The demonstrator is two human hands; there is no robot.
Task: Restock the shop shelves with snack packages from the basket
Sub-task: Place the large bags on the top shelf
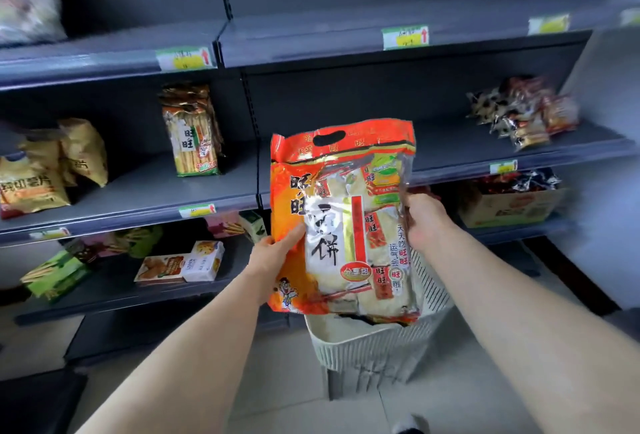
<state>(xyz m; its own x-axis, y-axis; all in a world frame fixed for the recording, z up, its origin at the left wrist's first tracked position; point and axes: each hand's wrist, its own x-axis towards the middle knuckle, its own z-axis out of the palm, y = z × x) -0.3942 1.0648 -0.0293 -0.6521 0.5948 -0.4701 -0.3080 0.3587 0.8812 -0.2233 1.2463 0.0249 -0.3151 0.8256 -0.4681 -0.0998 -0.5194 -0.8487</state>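
Head view shows the left hand (277,251) and right hand (424,222) grasping the rice cracker bag (343,222) above the basket (367,347); its slippery film could slide from the thumbs.

One package (346,225), one basket (374,347) (two hands (277,253) (426,222))

Glossy plastic snack bag (343,222); matt ribbed plastic basket (374,347); matt grey metal shelves (138,191); cardboard box (512,206).

Basket (374,347) contents behind package (343,219)
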